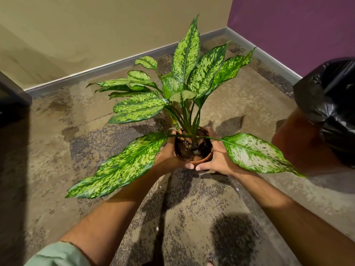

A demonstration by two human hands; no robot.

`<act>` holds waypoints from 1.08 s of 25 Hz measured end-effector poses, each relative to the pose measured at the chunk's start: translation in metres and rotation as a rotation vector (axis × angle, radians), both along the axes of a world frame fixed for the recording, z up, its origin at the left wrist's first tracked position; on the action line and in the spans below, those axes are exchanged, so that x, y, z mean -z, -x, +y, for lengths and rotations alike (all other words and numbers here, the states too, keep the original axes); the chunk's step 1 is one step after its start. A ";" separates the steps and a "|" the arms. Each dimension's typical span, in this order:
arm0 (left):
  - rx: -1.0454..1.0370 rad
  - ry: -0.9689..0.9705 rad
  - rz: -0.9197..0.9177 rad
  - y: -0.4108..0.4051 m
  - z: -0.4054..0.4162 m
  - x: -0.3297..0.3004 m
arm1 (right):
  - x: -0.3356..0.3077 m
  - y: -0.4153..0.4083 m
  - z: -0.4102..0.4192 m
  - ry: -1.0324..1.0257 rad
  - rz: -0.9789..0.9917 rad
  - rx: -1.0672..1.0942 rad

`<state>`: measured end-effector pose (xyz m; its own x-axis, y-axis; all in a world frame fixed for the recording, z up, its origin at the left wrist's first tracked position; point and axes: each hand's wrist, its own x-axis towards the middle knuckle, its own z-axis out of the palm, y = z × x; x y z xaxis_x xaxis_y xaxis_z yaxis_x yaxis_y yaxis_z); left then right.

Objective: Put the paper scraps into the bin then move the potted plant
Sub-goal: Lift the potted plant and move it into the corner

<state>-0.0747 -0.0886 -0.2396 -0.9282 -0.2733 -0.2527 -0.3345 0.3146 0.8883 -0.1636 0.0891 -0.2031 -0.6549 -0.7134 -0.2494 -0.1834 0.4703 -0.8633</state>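
The potted plant [184, 77] has long speckled green and cream leaves and stands in a small brown pot [194, 159]. My left hand [169, 158] wraps the pot's left side and my right hand [215, 160] wraps its right side, thumbs nearly meeting at the front. The pot is held above the carpet. The bin [330, 104], lined with a black bag, stands at the right edge, its body orange-brown. No paper scraps are visible, apart from tiny white specks on the floor.
Mottled tan and grey carpet [80, 150] covers the floor. A beige wall [96, 31] and a purple wall [297, 25] meet in the corner beyond the plant, with grey skirting. A dark piece of furniture [11, 98] stands at the left edge.
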 end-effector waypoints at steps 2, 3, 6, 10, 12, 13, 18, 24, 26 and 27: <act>-0.038 0.002 0.026 -0.001 0.005 -0.003 | 0.001 0.003 -0.002 -0.031 0.039 -0.015; -0.055 0.001 0.036 -0.002 0.006 -0.005 | 0.003 0.004 -0.003 -0.028 0.072 -0.005; -0.077 0.004 0.027 -0.002 0.006 -0.001 | -0.005 0.002 -0.006 -0.021 0.081 -0.003; -0.070 0.043 0.014 0.001 0.002 0.003 | -0.019 -0.010 -0.008 0.019 -0.039 -0.009; -0.055 0.035 0.003 0.000 0.001 0.001 | -0.021 -0.013 -0.008 0.078 -0.023 0.037; -0.049 0.030 -0.003 0.000 0.001 0.001 | -0.023 -0.016 -0.007 0.104 -0.029 0.062; -0.037 -0.001 -0.005 -0.002 -0.001 -0.003 | -0.015 -0.018 -0.006 0.119 -0.042 0.085; -0.065 0.038 -0.025 0.001 0.002 -0.011 | -0.012 -0.010 -0.005 0.121 -0.087 0.095; -0.073 0.035 -0.044 0.001 0.002 -0.013 | -0.010 -0.008 -0.007 0.125 -0.075 0.078; -0.072 0.029 -0.050 0.001 0.002 -0.016 | -0.011 -0.006 -0.008 0.113 -0.068 0.071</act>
